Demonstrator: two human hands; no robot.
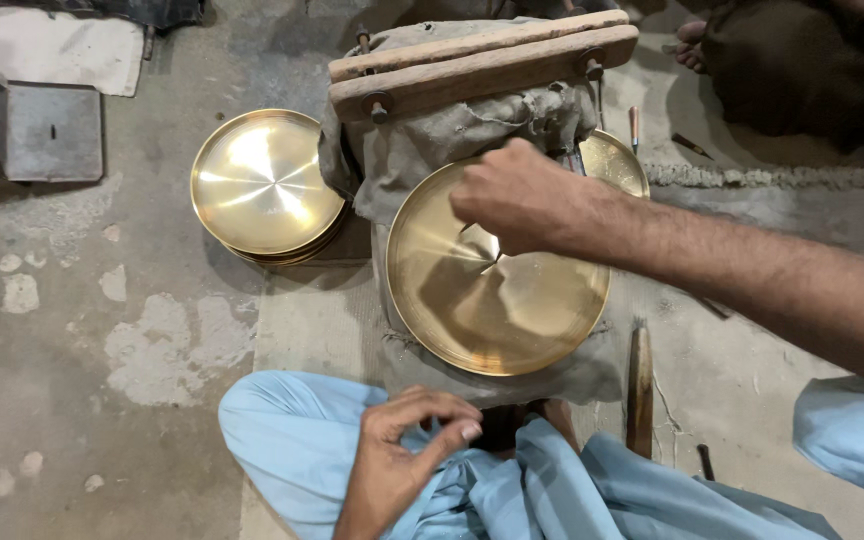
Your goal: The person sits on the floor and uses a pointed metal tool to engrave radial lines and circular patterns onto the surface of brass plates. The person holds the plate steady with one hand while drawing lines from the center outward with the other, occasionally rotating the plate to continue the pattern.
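Head cam: right hand (517, 195) pinched on the brass plate (497, 290) leaning on the cloth-wrapped stand (452, 130), left hand (402, 455) loosely curled, empty; plate looks stiff, slick, best gripped by the rim.

right hand (517, 195) grip behind knuckles

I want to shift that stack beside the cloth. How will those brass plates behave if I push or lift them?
The stack of brass plates looks like rigid metal, so probably stiff and fairly heavy. The polished, glossy faces suggest a slippery grip. Several nested rims show at the edge, so a sideways push might slide the top plate off.
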